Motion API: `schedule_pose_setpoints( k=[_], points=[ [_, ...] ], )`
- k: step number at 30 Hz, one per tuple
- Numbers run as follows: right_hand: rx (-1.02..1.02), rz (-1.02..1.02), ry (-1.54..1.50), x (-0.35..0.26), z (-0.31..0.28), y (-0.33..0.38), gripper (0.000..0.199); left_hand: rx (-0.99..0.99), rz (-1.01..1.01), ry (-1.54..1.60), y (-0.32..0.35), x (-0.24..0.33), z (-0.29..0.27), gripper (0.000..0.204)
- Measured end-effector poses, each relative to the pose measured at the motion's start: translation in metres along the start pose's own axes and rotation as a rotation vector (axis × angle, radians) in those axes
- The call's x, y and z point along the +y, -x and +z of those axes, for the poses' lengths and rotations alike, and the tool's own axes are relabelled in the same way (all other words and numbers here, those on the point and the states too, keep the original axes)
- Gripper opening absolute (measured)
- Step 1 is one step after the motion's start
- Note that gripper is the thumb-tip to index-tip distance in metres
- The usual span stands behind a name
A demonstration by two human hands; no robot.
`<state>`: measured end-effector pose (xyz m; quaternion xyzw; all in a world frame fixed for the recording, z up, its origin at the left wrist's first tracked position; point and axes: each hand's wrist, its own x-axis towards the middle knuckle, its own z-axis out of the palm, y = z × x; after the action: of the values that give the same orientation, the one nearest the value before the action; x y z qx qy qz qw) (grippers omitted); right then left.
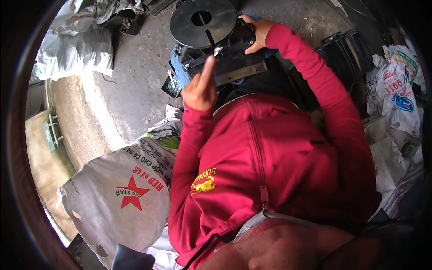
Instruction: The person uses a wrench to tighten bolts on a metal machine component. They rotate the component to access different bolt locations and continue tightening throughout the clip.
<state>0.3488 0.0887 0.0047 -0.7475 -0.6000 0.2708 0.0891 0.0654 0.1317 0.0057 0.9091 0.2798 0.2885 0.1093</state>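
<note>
A black plastic part (198,27) with a round, slotted disc on top and a ribbed, bolted base lies across my lap at the top of the view. My right hand (258,33) grips its right corner, thumb on the near side and fingers over the top. My left hand (201,92) is at the part's near left, index finger stretched out and the other fingers curled. That fingertip reaches a small shiny metal piece (218,51) by the disc's slot. Whether it is a bolt head or a tool's end, I cannot tell. A dark flat strip (240,73) runs along the near edge.
Left of the part is a small black tray (172,84) of loose metal fasteners with a wrench (170,77). A large printed white sack (117,198) stands at my left. Plastic-wrapped bundles (74,51) lie far left, black plastic parts (346,54) and white sacks (396,85) at right.
</note>
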Motion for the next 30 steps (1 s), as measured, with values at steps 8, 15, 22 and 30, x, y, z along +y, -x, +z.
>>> schedule_pose_setpoints(
  k=[8,15,22,30],
  points=[
    [0.082,-0.002,0.039,0.004,-0.001,0.006,0.112,0.085,-0.075,0.327,0.003,-0.004,-0.011,0.04],
    [0.264,0.068,-0.139,0.003,-0.011,0.04,0.093,-0.045,-0.389,0.618,0.028,0.001,-0.012,0.019],
    [0.572,-0.214,-0.608,-0.037,0.053,0.093,0.017,-0.089,-0.493,0.925,0.02,0.018,-0.005,0.013],
    [0.771,-0.359,-0.177,-0.069,0.056,0.036,0.022,-0.028,-0.552,1.155,0.035,-0.002,0.008,0.022]
  ],
)
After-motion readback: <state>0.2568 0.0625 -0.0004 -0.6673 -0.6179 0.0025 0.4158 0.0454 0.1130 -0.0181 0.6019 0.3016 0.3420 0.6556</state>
